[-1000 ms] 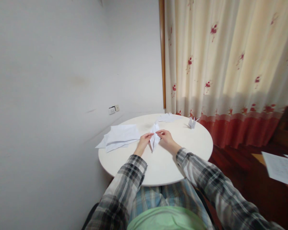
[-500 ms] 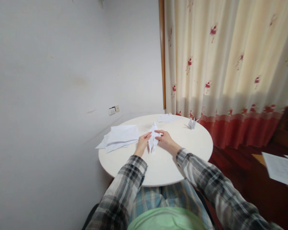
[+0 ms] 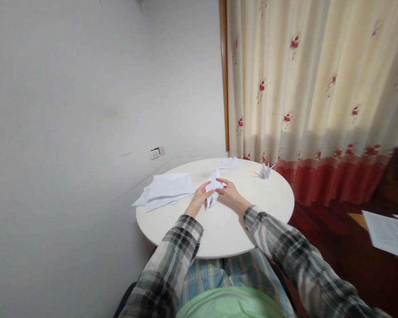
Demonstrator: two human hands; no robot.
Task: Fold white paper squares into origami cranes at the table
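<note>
Nothing is showing clearly enough to read: no words, labels, brands or numbers. The printed sheet (image 3: 388, 232) lying at the right edge is carrying faint grey marks, too small and blurred to make out. The folded paper (image 3: 213, 189) and the stacked sheets (image 3: 167, 187) are showing only plain white.

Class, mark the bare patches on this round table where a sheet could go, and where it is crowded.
Bare table lies before both hands and at right, nearer than the paper crane. Crowded: the paper stack at left; left hand and right hand pinching the folded paper mid-table.
</note>
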